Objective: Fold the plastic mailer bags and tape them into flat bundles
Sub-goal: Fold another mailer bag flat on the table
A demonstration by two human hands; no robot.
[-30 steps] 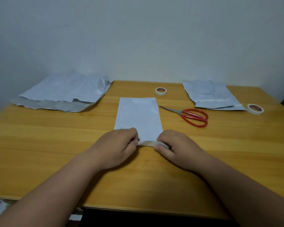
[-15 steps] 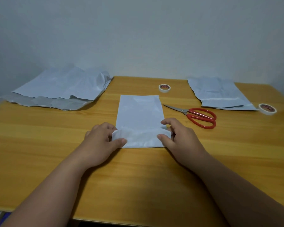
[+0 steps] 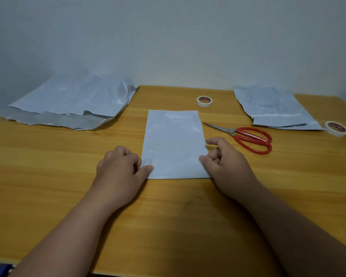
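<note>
A white folded mailer bag point(image 3: 173, 140) lies flat in the middle of the wooden table point(image 3: 48, 176), its long side pointing away from me. My left hand point(image 3: 120, 168) holds its near left corner, thumb on top and fingers curled at the edge. My right hand point(image 3: 226, 162) pinches the near right edge between thumb and forefinger. A tape roll point(image 3: 204, 100) sits just beyond the bag. Red-handled scissors point(image 3: 248, 137) lie to its right.
A pile of crumpled unfolded mailer bags point(image 3: 72, 102) covers the far left of the table. Folded bags point(image 3: 276, 108) lie at the far right, with a second tape roll point(image 3: 337, 128) beside them near the right edge. A wall stands behind the table.
The near end of the bag has been folded over away from me and now lies flatter. My hands moved from the middle of the near edge out to the two side edges.
</note>
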